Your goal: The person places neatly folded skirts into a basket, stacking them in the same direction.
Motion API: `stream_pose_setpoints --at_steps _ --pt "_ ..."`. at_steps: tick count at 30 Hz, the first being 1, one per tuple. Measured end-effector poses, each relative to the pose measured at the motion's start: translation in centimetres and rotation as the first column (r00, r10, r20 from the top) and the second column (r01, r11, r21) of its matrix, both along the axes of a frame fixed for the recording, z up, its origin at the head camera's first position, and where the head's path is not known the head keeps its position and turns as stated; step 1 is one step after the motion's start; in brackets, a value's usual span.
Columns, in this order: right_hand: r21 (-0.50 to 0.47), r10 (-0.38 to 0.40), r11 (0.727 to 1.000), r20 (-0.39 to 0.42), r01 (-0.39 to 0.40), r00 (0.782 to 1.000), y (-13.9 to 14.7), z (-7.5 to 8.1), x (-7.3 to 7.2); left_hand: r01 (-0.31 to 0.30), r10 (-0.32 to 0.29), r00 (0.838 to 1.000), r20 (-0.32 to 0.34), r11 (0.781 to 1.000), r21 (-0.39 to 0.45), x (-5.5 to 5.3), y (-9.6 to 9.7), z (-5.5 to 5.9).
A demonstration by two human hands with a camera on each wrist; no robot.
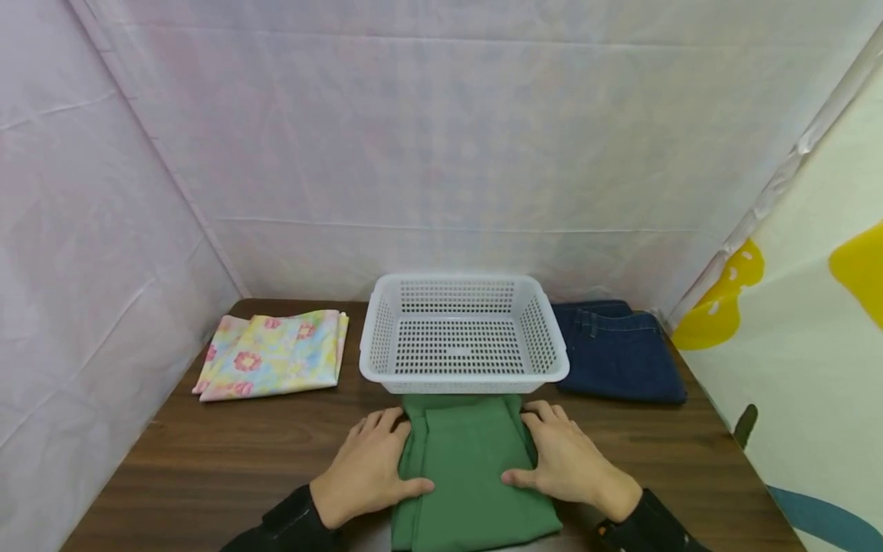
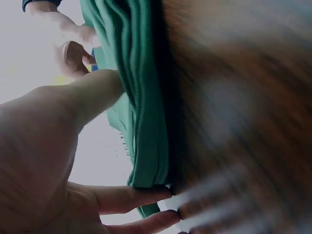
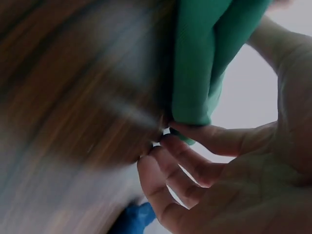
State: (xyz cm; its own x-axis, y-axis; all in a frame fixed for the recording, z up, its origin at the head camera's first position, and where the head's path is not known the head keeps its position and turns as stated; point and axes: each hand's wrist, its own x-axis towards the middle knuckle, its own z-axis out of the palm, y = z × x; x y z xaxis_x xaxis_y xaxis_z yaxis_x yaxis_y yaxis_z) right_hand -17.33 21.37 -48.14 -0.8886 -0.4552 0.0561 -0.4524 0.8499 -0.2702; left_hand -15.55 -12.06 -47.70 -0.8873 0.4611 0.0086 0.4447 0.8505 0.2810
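Note:
A folded green garment [image 1: 476, 468] lies flat on the table, its layered edge showing in the left wrist view. Along its left side is my left hand [image 1: 369, 468], thumb resting on the top layer and fingers spread at the edge. My right hand [image 1: 569, 460] mirrors it on the right side, with the thumb on top. In the right wrist view, an index finger [image 3: 214, 139] touches the garment's corner, while other fingertips meet the tabletop. Directly behind the garment stands a white plastic basket [image 1: 464, 386] with perforated walls and nothing inside.
Folded floral fabric [image 1: 276, 356] in yellow and pink lies left of the basket. Folded dark blue jeans [image 1: 621, 356] lie to its right. The brown wooden table [image 1: 276, 445] ends against white sheeting [image 1: 448, 138] at the back and sides.

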Motion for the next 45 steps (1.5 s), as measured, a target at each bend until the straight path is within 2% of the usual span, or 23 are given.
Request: stream_pose_setpoints --at_steps 5,9,15,18,23,26,31,33,36,40,43,45 --pt "-0.126 0.031 0.992 0.063 -0.023 0.998 -0.8 0.1 -0.2 0.036 -0.037 0.999 0.033 0.999 0.04 -0.2 0.7 0.4" --pt "-0.223 0.084 0.973 0.112 -0.057 0.99 -1.3 0.1 -0.3 0.091 -0.097 0.993 0.07 0.993 0.08 -0.4 1.3 0.6" --pt "-0.328 0.144 0.941 0.168 -0.083 0.975 -1.6 0.4 -0.2 0.154 -0.187 0.974 0.131 0.962 0.226 -0.6 1.8 0.6" --pt "-0.406 0.18 0.91 0.212 -0.081 0.961 -1.5 0.7 0.0 0.147 -0.208 0.962 0.176 0.94 0.308 -0.7 1.9 0.6" --pt "-0.533 0.232 0.845 0.276 -0.053 0.933 -1.2 1.1 0.2 0.09 -0.204 0.947 0.248 0.91 0.406 -0.8 2.1 0.6" --pt "-0.588 0.276 0.807 0.283 -0.062 0.919 -1.0 1.2 0.3 0.059 -0.174 0.95 0.259 0.915 0.4 -0.8 2.2 0.7" --pt "-0.673 0.376 0.733 0.272 -0.105 0.886 -0.5 1.9 0.5 0.014 -0.109 0.965 0.24 0.93 0.368 -0.5 2.1 1.5" --pt "-0.696 0.41 0.708 0.27 -0.118 0.871 -0.3 2.3 0.5 0.013 -0.098 0.972 0.215 0.93 0.366 -0.4 2.0 1.9" --pt "-0.707 0.433 0.696 0.272 -0.127 0.859 0.2 3.0 0.5 0.043 -0.129 0.974 0.187 0.913 0.406 -0.2 1.6 2.5" --pt "-0.737 0.472 0.665 0.29 -0.12 0.832 0.6 3.8 0.4 0.094 -0.198 0.963 0.184 0.883 0.459 -0.2 1.2 3.3" --pt "-0.77 0.507 0.628 0.295 -0.113 0.81 0.8 4.5 0.2 0.101 -0.213 0.957 0.195 0.879 0.465 -0.4 0.8 4.2" --pt "-0.783 0.511 0.613 0.292 -0.104 0.808 0.9 5.0 0.0 0.095 -0.205 0.958 0.199 0.885 0.456 -0.6 0.6 4.9"
